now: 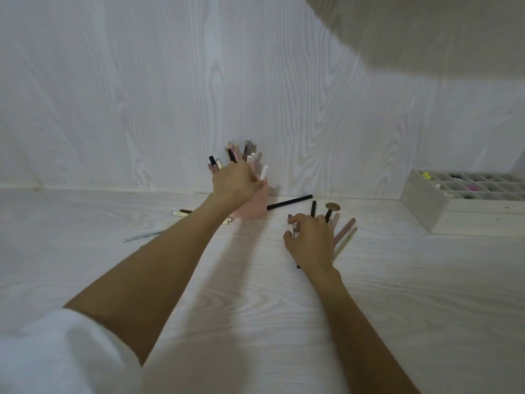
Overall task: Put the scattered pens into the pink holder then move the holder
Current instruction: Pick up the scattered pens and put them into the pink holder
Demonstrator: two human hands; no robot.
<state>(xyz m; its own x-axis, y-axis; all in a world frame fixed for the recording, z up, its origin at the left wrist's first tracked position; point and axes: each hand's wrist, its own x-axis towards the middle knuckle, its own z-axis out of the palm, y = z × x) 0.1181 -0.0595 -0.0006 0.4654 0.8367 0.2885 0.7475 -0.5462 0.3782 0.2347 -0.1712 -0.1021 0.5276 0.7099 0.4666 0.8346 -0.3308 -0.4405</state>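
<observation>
A whitewashed wood-grain wall (pixel 142 95) meets a matching tabletop (pixel 255 308); a compartmented organiser box (pixel 443 211) sits right.

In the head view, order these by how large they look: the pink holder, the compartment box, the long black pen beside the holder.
1. compartment box
2. pink holder, partly hidden by the left hand
3. long black pen

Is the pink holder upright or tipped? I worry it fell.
Upright: the pink holder stands on the table, pens pointing up, left hand at its rim.
</observation>
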